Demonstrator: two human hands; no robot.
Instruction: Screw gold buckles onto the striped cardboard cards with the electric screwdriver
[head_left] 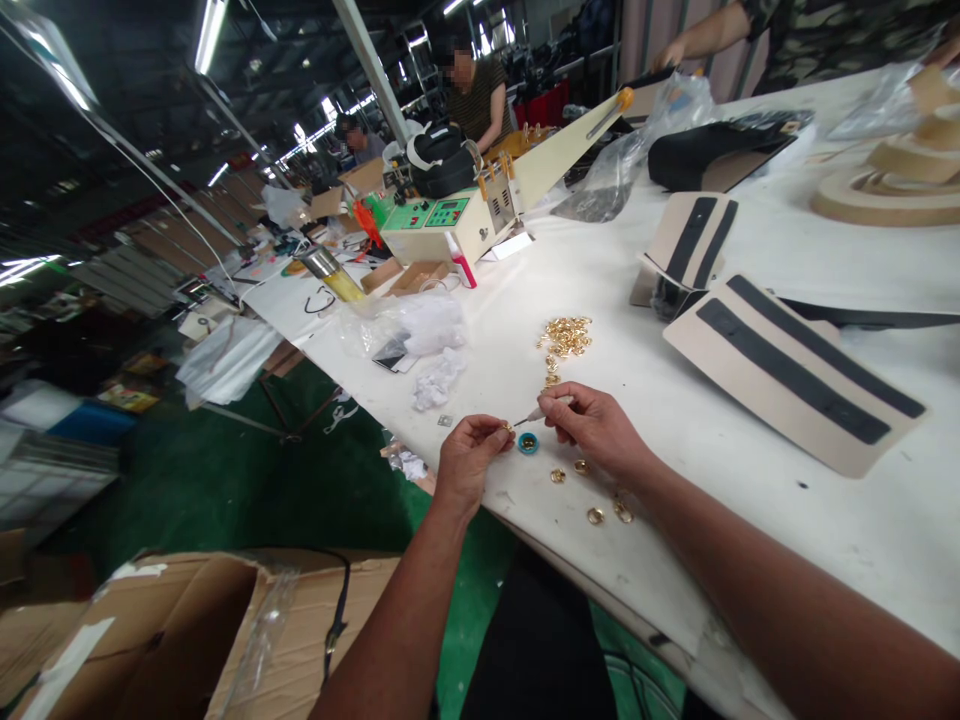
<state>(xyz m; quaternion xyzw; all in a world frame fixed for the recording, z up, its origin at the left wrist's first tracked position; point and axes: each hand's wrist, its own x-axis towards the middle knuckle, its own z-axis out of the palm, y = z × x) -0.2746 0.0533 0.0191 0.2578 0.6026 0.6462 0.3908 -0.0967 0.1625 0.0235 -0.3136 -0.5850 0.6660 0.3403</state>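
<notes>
My left hand is closed in a pinch on a small gold ring at the near edge of the white table. My right hand is closed on a thin white-handled tool whose tip points at that ring. A small blue cap lies on the table between the two hands. A few loose gold rings lie just in front of my right wrist. A heap of gold rings sits farther back on the table.
Beige panels with black strips lie to the right. A green-topped machine stands at the back, with crumpled white paper and plastic bags near it. Other people work at the far end. An open cardboard box stands on the green floor.
</notes>
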